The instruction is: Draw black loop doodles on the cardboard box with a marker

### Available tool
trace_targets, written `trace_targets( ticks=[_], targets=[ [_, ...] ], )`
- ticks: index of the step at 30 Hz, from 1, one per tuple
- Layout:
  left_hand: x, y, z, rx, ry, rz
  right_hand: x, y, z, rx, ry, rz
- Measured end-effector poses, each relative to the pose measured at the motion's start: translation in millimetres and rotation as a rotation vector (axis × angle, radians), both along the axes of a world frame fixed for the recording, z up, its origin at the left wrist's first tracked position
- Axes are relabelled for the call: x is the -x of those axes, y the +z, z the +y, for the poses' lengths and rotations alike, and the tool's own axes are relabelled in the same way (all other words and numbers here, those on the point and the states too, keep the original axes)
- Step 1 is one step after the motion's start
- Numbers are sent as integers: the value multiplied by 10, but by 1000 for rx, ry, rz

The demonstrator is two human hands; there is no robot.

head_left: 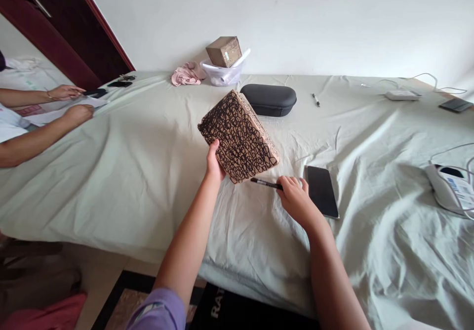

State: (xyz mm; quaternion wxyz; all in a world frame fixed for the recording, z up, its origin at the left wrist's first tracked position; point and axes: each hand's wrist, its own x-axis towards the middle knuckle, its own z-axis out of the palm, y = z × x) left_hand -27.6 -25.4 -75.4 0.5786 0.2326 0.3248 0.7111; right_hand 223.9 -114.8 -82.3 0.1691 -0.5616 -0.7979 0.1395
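Note:
My left hand (214, 163) grips the near left edge of a brown cardboard box (239, 135) covered in black scribbles and holds it tilted up off the pale sheet-covered table (148, 172). My right hand (296, 199) rests on the sheet just right of the box and holds a black marker (264, 183), whose tip points left towards the box's lower edge. A black phone (321, 190) lies face up right beside my right hand.
A black zip case (269, 99) lies behind the box. At the back stand a plastic tub (222, 74) carrying a small cardboard box (224, 51), a pink cloth (186, 74) and a pen (316, 99). Cabled devices (450, 189) lie right. Another person's hands (72, 103) work at left.

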Motion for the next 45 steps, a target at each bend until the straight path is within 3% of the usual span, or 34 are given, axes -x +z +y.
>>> trace_targets(
  ticks=[6,13,17,24,29,35,41,45],
  targets=[
    [55,26,18,-99,47,-55,2,229,-16,104,0,375],
    [62,58,-23,-107,-23,-94,72,275,-121,-163,-167,643],
    [35,65,-60,-74,4,-78,66,229,-138,-184,-207,819],
    [15,67,-120,-52,-147,-114,45,144,-29,-205,-194,821],
    [12,56,-119,-33,-120,-84,63,106,-44,-181,-208,893],
    [19,41,-118,-46,-113,-73,45,176,-82,-242,-297,856],
    [-8,15,-84,-17,-46,-12,81,154,-12,-234,-223,837],
    [-17,-27,-53,-46,31,23,107,129,18,-314,-179,877]
  ],
)
